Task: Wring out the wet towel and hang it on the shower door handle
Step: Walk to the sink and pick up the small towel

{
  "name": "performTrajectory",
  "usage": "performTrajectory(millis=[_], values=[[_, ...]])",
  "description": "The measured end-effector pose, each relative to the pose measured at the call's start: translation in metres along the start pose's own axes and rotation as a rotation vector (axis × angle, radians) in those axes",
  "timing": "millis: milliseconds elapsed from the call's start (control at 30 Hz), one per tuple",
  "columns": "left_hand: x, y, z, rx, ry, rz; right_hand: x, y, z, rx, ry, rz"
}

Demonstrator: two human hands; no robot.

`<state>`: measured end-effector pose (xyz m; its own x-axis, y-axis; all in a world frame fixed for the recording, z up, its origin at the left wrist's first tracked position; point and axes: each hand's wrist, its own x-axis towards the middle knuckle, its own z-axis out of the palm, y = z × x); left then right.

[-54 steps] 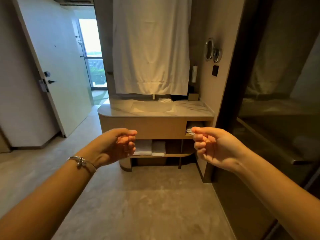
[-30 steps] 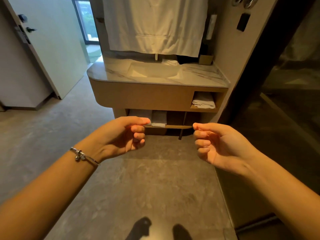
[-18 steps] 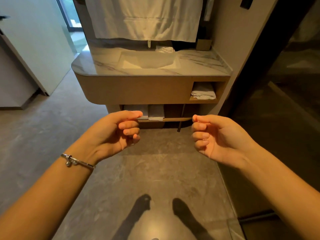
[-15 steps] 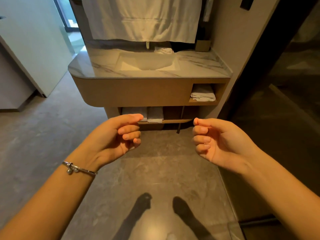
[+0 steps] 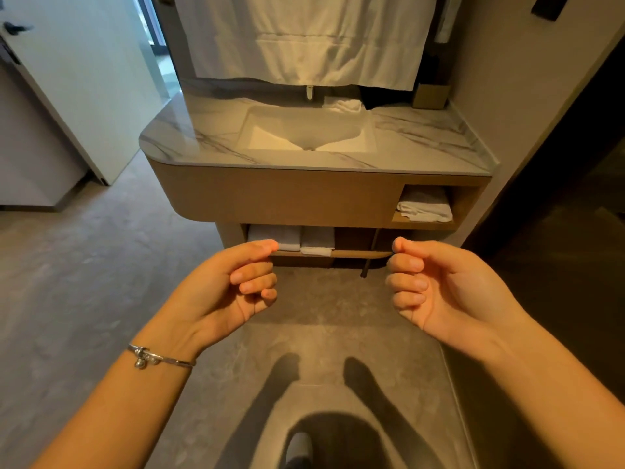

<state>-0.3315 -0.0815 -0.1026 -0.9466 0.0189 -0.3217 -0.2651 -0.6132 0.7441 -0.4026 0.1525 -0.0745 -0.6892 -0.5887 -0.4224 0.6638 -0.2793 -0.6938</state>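
Observation:
My left hand [image 5: 230, 289] and my right hand [image 5: 439, 289] are held out side by side over the grey floor, palms facing each other. Both are loosely curled and hold nothing. A small crumpled white towel [image 5: 341, 104] lies at the back of the marble counter [image 5: 422, 143], behind the sink basin [image 5: 307, 133]. A large white cloth [image 5: 304, 38] hangs above the sink. The dark glass of the shower door [image 5: 575, 204] is at the right; no handle shows on it.
Under the counter, a cubby holds a folded white towel [image 5: 424, 206], and a lower shelf holds more folded towels [image 5: 291, 238]. A small brown box [image 5: 429, 96] stands at the counter's back right. A white door [image 5: 77, 79] stands ajar at the left.
The view has tipped down and moved closer to the vanity, so the sink fills more of the frame. Both hands stay out in front, loosely curled, fingers a little more apart than at first.

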Motion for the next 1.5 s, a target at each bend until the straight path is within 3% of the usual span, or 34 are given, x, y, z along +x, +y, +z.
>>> performTrajectory(millis=[533,833,1067,1233,1500], values=[[0.156,0.077,-0.017,-0.025,-0.029,-0.029,0.141,-0.081,-0.008,0.102,0.018,-0.038],[0.241,0.104,-0.016,-0.075,-0.024,-0.014,0.22,-0.146,-0.022,-0.026,-0.061,-0.041],[0.306,0.139,-0.026,-0.115,-0.032,-0.04,0.284,-0.182,-0.026,0.046,-0.085,-0.034],[0.358,0.167,-0.033,0.001,0.001,-0.012,0.329,-0.209,-0.029,0.055,-0.045,-0.075],[0.443,0.202,-0.03,-0.081,0.049,-0.04,0.396,-0.262,-0.045,0.061,0.002,-0.068]])
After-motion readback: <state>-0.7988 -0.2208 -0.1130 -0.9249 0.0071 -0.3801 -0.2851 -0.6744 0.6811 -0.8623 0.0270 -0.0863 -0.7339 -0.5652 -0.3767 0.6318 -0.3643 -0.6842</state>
